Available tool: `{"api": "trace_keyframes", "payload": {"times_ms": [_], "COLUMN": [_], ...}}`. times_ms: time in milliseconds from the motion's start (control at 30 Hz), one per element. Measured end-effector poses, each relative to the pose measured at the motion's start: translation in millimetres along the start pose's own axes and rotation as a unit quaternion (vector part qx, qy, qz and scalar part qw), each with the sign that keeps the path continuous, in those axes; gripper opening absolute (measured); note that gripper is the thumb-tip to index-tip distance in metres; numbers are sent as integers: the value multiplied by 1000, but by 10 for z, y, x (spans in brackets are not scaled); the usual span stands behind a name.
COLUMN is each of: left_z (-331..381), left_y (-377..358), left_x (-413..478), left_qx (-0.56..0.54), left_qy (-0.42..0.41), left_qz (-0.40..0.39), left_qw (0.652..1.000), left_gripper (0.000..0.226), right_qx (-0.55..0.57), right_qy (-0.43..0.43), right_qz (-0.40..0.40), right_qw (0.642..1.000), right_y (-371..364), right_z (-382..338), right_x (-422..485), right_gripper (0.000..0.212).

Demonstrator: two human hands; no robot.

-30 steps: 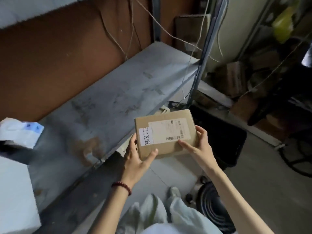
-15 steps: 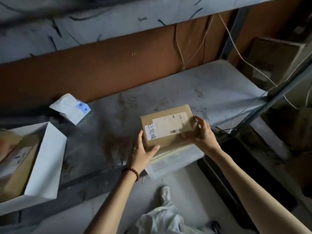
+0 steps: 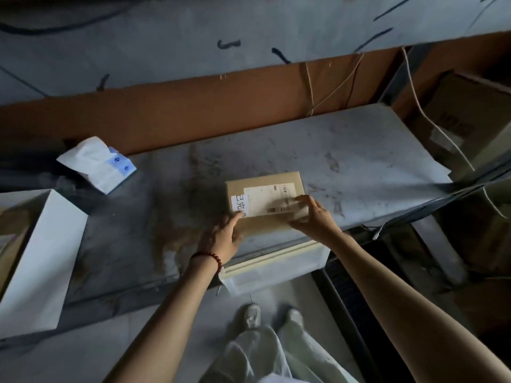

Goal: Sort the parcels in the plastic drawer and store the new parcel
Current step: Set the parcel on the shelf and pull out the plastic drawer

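1. Location: the parcel (image 3: 260, 179) sits over the front half of the shelf (image 3: 359, 161), near its front edge and well right of the white bin (image 3: 47, 258). Whether its base touches the shelf cannot be told.
2. Left hand (image 3: 221, 239): pinches the near left corner, with the thumb on the top face beside the sticker (image 3: 240, 205).
3. Right hand (image 3: 315, 219): grips the near right edge, with the fingers laid across the label (image 3: 262, 200).
4. Reason for the hold: both hands work from the near side, one at each end. This probably keeps the parcel level and leaves the far side free to slide onto the shelf.
5. Reason for the position: the open shelf likely serves as a staging spot while the bin, which holds brown parcels, is sorted.
6. Orientation: the label faces up, toward the person. The sticker marks the left end.
7. Long axis: it runs left to right, roughly parallel to the front edge of the shelf, with the right end angled slightly toward the back.
8. Other items: a tissue pack (image 3: 94, 164) lies at the back left, apart from the parcel.
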State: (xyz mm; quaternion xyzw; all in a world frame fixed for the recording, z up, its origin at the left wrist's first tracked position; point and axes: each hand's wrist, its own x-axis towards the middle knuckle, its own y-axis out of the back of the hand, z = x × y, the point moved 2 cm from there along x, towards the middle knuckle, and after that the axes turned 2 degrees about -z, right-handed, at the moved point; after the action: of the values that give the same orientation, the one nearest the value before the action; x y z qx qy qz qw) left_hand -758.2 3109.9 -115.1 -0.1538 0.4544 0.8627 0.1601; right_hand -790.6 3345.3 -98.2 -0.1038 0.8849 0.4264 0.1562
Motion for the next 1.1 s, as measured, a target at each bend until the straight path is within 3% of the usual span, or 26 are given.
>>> {"api": "trace_keyframes", "payload": {"times_ms": [133,267,400,533,867,1100], "left_z": [41,218,436,682,463,-628], "left_y": [-99,-277,-514,-945,-1839,-2640], "left_x": [-62,-203,-547,-868,-1267,-929], "left_qx": [109,34,63,79,103,122], "left_qy": [34,67,133,154,205,250], "left_qz": [40,52,144,138,84,40], "left_qw": [993,996,979,975,970,960], "left_gripper": [65,66,64,62,43,40], "right_qx": [-82,-132,-152,-133,-133,-146], "right_qy": [67,103,146,161,59,-19], "right_qz": [-22,-72,-65,-67,-87,-80], "right_qw": [994,983,975,976,986,986], "right_y": [36,69,181,259,-125,-1050], "right_z": [158,338,544,902,1752,2632], "right_x": [53,51,-126,-393,-745,-349], "right_gripper": [70,79,66,54,45,44]}}
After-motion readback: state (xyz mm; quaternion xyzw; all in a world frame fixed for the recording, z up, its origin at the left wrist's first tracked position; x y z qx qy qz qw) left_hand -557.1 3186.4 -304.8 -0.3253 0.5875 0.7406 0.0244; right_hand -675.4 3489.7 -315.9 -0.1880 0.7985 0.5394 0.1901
